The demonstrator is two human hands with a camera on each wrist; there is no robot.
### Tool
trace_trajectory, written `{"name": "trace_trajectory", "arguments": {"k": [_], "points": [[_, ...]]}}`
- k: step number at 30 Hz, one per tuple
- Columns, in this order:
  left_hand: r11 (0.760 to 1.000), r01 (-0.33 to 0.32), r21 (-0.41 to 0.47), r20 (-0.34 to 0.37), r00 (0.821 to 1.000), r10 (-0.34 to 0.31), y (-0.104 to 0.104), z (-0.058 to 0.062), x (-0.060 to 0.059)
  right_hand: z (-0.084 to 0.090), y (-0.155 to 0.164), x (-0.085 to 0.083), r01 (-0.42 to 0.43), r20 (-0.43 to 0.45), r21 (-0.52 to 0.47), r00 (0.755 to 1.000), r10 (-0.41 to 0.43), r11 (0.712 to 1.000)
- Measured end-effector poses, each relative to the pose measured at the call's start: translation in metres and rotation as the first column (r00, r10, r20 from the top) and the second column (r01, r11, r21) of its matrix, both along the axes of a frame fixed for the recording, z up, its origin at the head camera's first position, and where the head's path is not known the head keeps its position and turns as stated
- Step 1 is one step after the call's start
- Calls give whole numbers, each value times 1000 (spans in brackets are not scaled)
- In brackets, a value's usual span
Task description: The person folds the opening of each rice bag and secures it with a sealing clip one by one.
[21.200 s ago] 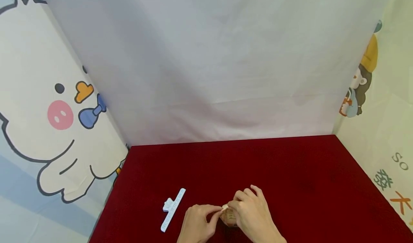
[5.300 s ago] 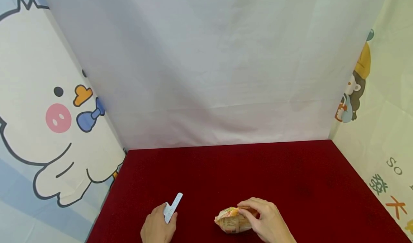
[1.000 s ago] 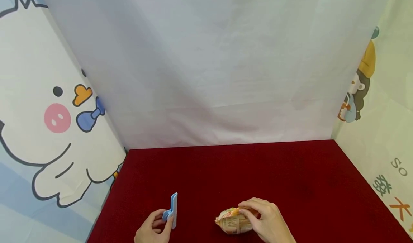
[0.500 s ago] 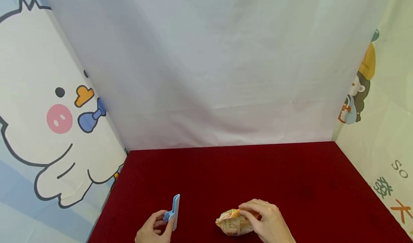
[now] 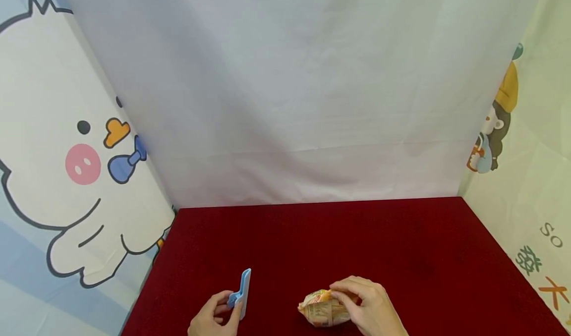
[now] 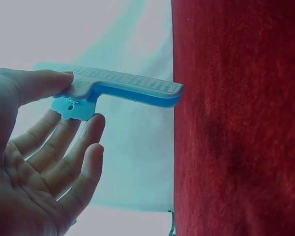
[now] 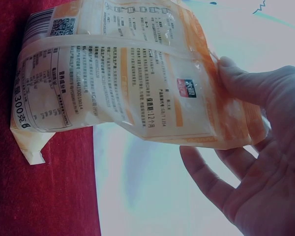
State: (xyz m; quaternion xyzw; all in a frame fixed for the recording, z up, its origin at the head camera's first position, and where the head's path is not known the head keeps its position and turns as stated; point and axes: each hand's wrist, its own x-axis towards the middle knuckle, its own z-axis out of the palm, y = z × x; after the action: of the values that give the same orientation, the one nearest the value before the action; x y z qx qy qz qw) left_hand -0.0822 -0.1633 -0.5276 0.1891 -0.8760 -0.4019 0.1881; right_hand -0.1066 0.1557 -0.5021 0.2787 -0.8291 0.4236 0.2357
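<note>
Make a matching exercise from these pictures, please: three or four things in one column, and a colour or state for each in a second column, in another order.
Things:
1. bag clip
2. snack bag
3. table cloth
4. back curtain

Colours or states:
a. dark red
b. plain white
c. blue, held by the left hand
d. orange and white, printed, held by the right hand

Pairs: 1-c, 2-d, 3-a, 4-b

Blue bag clip (image 5: 243,292): long, narrow plastic bar with ribbed upper face and a short lever tab near one end; held off the red cloth, its long bar pointing away from the person, left of the snack bag and well apart from it

Snack bag (image 5: 322,308): pale orange-and-white printed pouch, back seam and barcode visible, standing on the red cloth with its top pinched flat
</note>
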Motion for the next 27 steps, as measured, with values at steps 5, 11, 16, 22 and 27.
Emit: {"name": "trace_trajectory", "arguments": {"k": [5,11,16,22,27], "points": [[1000,5,-6,-5,1000,-5,0,1,0,0,0,0,7,2,1,1000,-7,1000],[1000,14,-24,-30,999,-15,2,1,-1,1,0,0,11,10,5,1000,-11,1000],[999,23,-40,-36,999,-25,4,2,-1,1,0,0,8,21,6,1000,-8,1000],[998,41,-47,-36,998,-43,4,2,0,1,0,0,2,28,10,1000,-2,1000],[997,51,-57,-47,997,-54,6,1,-1,1,0,0,6,13,16,1000,-6,1000]]}}
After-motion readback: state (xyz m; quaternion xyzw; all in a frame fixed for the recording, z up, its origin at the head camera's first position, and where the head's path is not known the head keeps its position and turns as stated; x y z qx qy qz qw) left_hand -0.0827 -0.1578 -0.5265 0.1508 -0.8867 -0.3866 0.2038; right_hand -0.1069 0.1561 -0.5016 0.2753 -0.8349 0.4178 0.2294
